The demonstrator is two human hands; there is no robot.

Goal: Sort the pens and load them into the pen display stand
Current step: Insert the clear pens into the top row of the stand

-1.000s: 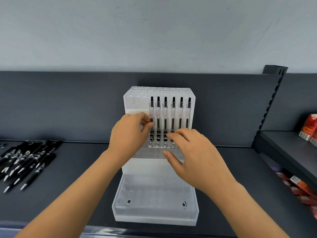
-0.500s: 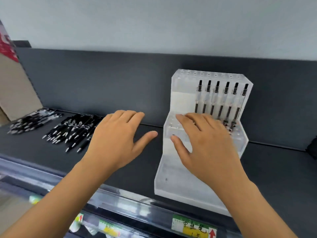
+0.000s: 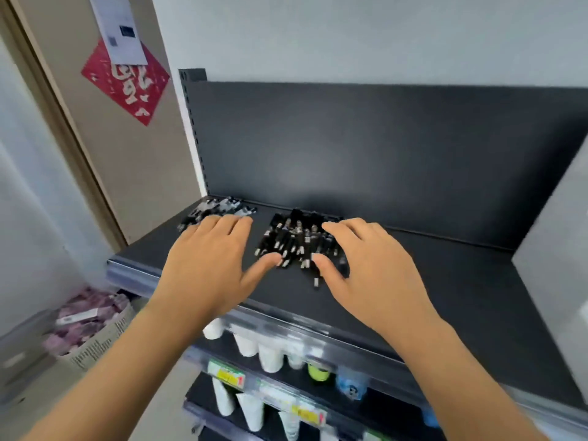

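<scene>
Over the black pens [image 3: 296,241] both grips hang spread apart, holding nothing. My left grip [image 3: 213,262] sits at nine o'clock of the heap, thumb tip by its near edge. My right grip [image 3: 369,272] sits at three o'clock, its fingers lying across the heap's right side. Through the blur I cannot tell whether skin touches the barrels yet.

To do this well, I judge I should close in from both sides and take a small bundle with all the tips pointing one way, not the whole heap. Loose round barrels would likely roll toward the shelf's [image 3: 445,281] front lip at six o'clock. The paler pens [image 3: 218,208] lie apart at eleven o'clock, just past my left fingertips, and should stay unmixed. The pen display stand I take to be the pale blurred block [image 3: 553,281] at three o'clock, at the frame's edge.

A second ago both grips worked at the stand, which was dead ahead with six pens upright in its back row. Half a second ago they had lifted off it, flat, and the heaps lay out at nine o'clock. Since then my head has swung left, so the heaps are now at twelve.
</scene>
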